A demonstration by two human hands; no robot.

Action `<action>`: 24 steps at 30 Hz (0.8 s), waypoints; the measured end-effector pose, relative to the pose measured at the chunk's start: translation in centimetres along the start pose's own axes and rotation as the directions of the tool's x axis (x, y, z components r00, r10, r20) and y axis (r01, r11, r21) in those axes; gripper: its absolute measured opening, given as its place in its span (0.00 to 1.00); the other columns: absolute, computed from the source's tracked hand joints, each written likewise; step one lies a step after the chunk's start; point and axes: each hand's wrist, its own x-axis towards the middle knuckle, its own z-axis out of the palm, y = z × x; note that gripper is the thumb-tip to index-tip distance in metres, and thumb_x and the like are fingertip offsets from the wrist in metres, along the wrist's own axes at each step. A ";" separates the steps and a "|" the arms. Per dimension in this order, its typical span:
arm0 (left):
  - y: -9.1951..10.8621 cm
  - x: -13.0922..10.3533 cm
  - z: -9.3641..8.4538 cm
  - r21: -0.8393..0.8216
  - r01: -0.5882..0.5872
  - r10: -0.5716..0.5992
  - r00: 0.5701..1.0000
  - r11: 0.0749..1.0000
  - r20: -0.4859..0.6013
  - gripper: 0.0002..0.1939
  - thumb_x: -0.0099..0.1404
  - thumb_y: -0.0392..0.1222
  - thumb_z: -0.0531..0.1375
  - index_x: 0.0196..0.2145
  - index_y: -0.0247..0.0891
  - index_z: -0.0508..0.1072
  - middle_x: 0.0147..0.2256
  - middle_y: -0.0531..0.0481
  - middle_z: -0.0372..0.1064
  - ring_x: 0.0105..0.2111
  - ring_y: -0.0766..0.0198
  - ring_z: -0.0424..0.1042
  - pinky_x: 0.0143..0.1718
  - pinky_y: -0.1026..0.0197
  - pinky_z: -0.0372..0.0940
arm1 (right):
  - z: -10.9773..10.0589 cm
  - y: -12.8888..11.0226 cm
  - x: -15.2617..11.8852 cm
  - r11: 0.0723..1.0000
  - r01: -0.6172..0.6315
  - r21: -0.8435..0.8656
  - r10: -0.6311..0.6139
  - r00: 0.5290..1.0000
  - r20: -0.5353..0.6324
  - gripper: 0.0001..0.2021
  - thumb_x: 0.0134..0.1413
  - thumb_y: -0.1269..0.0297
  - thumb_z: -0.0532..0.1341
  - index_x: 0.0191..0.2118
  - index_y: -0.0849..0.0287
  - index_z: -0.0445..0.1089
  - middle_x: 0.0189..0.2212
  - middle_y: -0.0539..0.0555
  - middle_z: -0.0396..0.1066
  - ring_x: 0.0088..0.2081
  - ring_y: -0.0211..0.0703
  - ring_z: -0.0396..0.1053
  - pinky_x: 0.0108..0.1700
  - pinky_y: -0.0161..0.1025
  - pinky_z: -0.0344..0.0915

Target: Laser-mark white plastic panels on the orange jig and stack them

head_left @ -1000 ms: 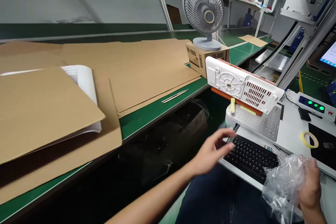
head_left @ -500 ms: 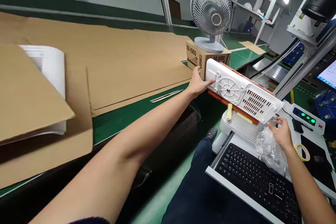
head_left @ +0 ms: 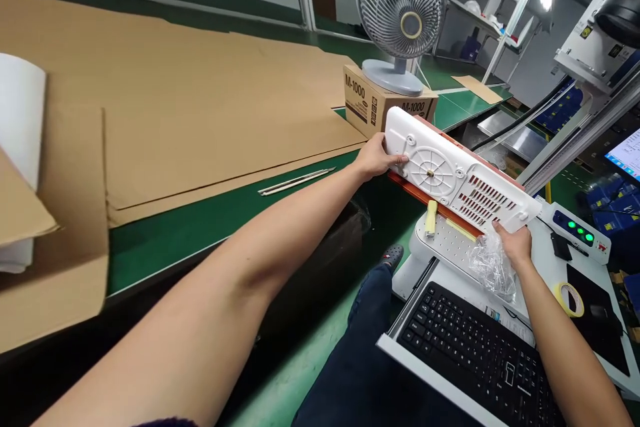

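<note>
A long white plastic panel (head_left: 434,174), with a round spoked pattern and a slotted vent, is tilted above the perforated plate (head_left: 455,235) of a white machine. My left hand (head_left: 376,158) grips its left end, thumb on the face and fingers behind. My right hand (head_left: 515,244) grips the lower edge near the right end, thumb on the face. Just under that hand hangs or lies a crumpled clear plastic bag (head_left: 493,268); whether I hold it is unclear. Orange-red pieces (head_left: 417,192) show behind the panel. A small yellow piece (head_left: 431,218) stands on the plate.
A black keyboard (head_left: 470,340) sits on a pulled-out tray before me. Yellow tape (head_left: 569,299) and a control box with green lights (head_left: 573,226) are at right. Cardboard sheets (head_left: 225,120) cover the left bench; a fan (head_left: 401,13) stands on a carton (head_left: 367,103).
My right hand has moved left, from beside the panel's right end onto its lower edge, and has closed on it. The left hand keeps its grip. My view has shifted slightly.
</note>
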 end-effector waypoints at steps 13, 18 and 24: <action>0.5 0.0 0.6 -0.033 0.007 -0.009 0.997 0.999 -0.073 0.45 0.45 0.51 0.82 0.58 0.37 0.74 0.55 0.39 0.78 0.52 0.44 0.76 0.57 0.45 0.71 | -0.4 -0.9 0.1 0.999 -0.020 0.031 0.020 1.000 -0.009 0.31 0.40 0.39 0.77 0.44 0.59 0.83 0.46 0.64 0.84 0.49 0.70 0.82 0.51 0.56 0.78; 0.9 -0.1 0.6 -0.075 0.004 -0.009 0.998 0.997 -0.068 0.43 0.45 0.49 0.82 0.57 0.37 0.75 0.53 0.40 0.79 0.50 0.43 0.76 0.56 0.43 0.71 | -0.4 -1.0 0.3 0.999 -0.024 0.042 0.025 0.999 -0.029 0.30 0.39 0.41 0.78 0.43 0.60 0.83 0.44 0.66 0.84 0.48 0.70 0.82 0.51 0.56 0.79; 1.1 -0.1 0.5 -0.048 0.011 -0.014 0.998 0.999 -0.067 0.44 0.45 0.49 0.82 0.57 0.38 0.74 0.55 0.38 0.79 0.53 0.41 0.76 0.57 0.41 0.71 | -0.3 -1.0 0.2 0.998 -0.005 0.069 0.007 0.999 -0.034 0.31 0.41 0.43 0.78 0.46 0.61 0.83 0.46 0.65 0.84 0.49 0.67 0.82 0.51 0.54 0.79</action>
